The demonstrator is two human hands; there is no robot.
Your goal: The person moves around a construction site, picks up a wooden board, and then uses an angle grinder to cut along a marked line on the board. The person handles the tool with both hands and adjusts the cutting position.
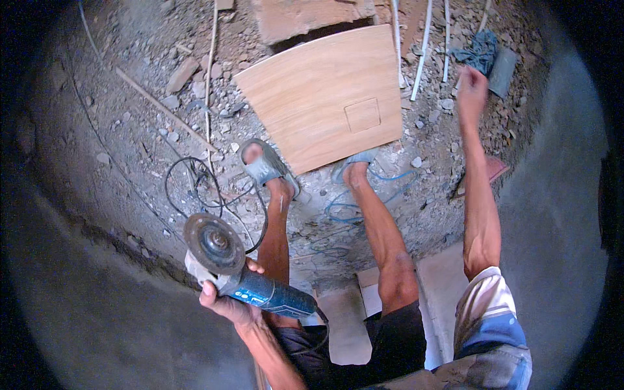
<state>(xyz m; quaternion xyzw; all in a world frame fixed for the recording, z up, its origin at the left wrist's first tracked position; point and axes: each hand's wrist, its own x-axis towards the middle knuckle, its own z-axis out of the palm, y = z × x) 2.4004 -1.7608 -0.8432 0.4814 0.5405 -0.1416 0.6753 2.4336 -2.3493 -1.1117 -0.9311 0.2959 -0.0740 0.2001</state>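
While clasping a likely heavy, rigid, blue cylindrical plastic-cased grinder (260, 290) in left hand (238, 311), favour barrel (289, 301); cannot tell grip of right hand (472, 92).

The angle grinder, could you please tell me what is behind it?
Behind the angle grinder, the person's left shin and dark shorts show past its body; what its body and disc cover cannot be seen.

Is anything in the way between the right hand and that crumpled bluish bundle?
Nothing visible is: the right hand and the crumpled bluish bundle meet in this view, though I can't tell whether they touch.
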